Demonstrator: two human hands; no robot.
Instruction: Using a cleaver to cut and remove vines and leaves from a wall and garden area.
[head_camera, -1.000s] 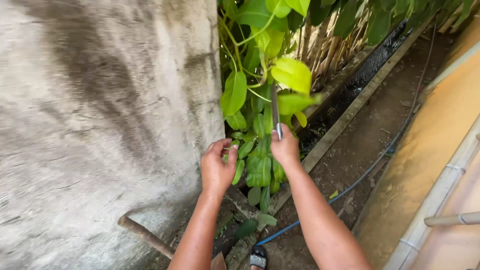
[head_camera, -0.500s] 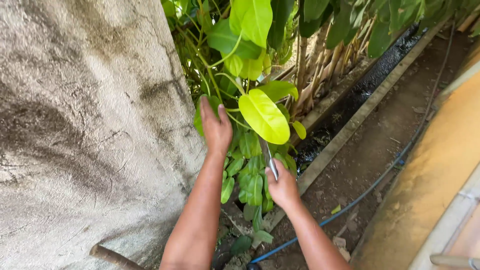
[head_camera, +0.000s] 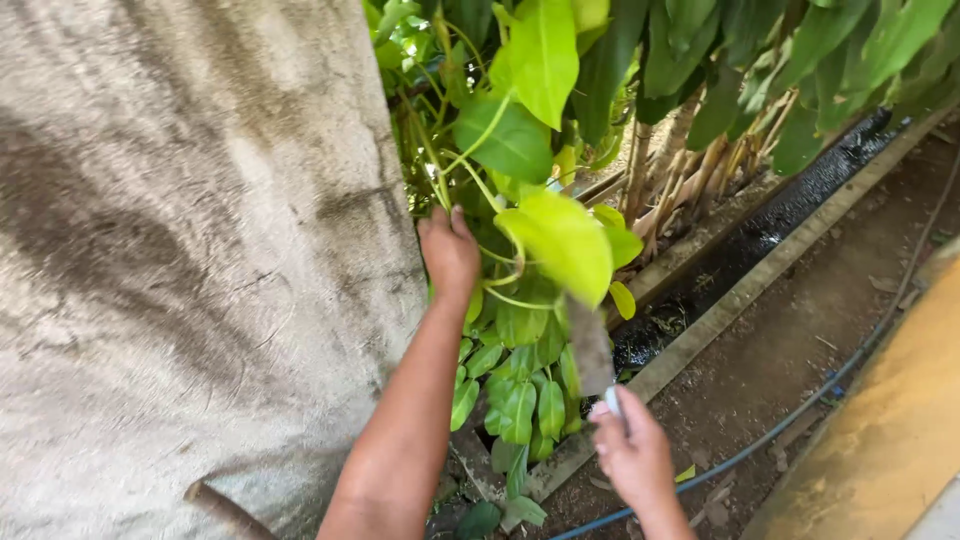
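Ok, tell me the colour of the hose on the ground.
Blue: the hose runs across the brown dirt, seen in the head view.

Left arm is stretched way out and up, forearm running diagonally from the bottom of the view, with the left hand (head_camera: 449, 250) raised, back of the hand facing the camera and fingers curled forward. Right hand (head_camera: 632, 455) sits much lower and closer in, wrist bent, fingers wrapped in a closed fist-style grip, thumb on top. The 2 hands are well apart.

Left hand (head_camera: 449, 250) grips leafy stems (head_camera: 470, 190); right hand (head_camera: 632, 452) holds knife (head_camera: 592, 348).
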